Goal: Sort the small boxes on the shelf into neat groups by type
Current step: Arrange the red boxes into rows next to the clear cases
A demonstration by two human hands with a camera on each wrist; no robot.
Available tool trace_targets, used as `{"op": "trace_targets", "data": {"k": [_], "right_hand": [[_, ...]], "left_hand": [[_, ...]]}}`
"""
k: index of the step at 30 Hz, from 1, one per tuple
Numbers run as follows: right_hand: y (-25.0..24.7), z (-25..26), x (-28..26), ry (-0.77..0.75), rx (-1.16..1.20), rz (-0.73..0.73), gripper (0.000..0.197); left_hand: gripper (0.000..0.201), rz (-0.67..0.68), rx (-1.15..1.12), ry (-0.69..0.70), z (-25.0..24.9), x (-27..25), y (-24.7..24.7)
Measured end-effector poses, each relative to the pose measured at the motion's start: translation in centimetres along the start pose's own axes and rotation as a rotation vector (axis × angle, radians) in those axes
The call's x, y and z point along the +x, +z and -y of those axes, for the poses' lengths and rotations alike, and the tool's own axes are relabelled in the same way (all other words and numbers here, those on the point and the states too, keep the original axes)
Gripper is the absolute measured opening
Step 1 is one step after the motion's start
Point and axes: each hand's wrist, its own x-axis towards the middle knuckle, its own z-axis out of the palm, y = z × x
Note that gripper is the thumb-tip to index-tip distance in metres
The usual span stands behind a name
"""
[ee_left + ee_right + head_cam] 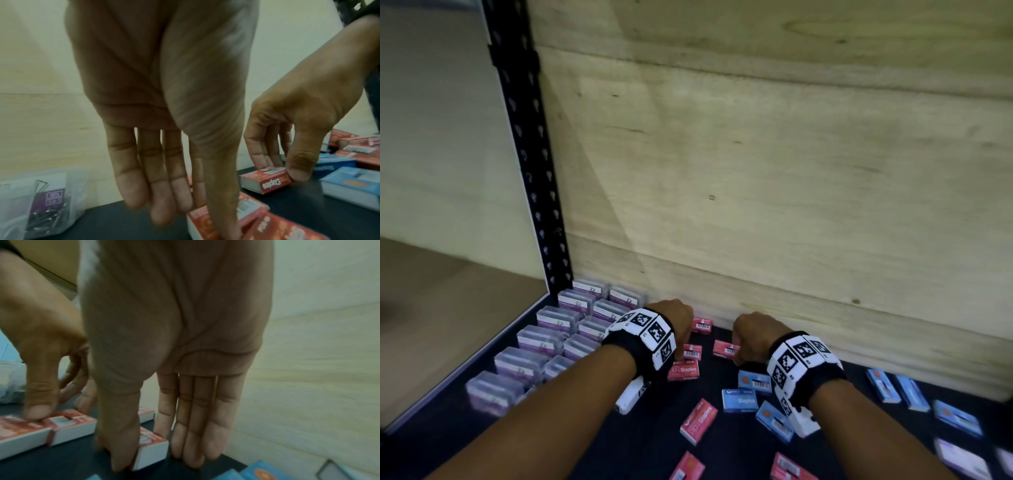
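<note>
Small red staples boxes lie at the back of the dark shelf. My right hand pinches one red box between thumb and fingers; in the right wrist view that box sits between my thumb and my straight fingers. My left hand is just to the left, with its thumb pressed on top of another red box and its fingers hanging straight. Further red boxes lie around both hands. Both hands' fingertips are hidden in the head view.
Clear plastic boxes of binder clips stand in two neat rows at the left. Blue staples boxes lie scattered at right, more red ones in front. A wooden back wall and a black upright post bound the shelf.
</note>
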Motion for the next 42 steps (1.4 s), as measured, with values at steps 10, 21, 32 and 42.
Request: {"op": "trace_targets", "data": {"k": [10,21,32,42], "right_hand": [[-0.1,-2.6,-0.9,-0.03,0.114,0.068,0.025],[0.1,-3.3,-0.6,-0.041,0.132,0.034,0.031],[-0.1,-3.1,-1.2,-0.066,0.207,-0.013,0.027],[-0.1,-3.0,-1.0,-0.041,0.246,-0.02,0.023]], "left_hand": [[0.04,-0.112,-0.056,0.051,0.0,0.0,-0.7],[0.047,-0.165,0.089,0.068,-1.4,1.4,-0.4],[0.04,-0.102,0.019,0.136,-0.9,0.7,-1.0],[0.034,-0.036,0.05,0.105,-0.6,0.6,-1.4]]}}
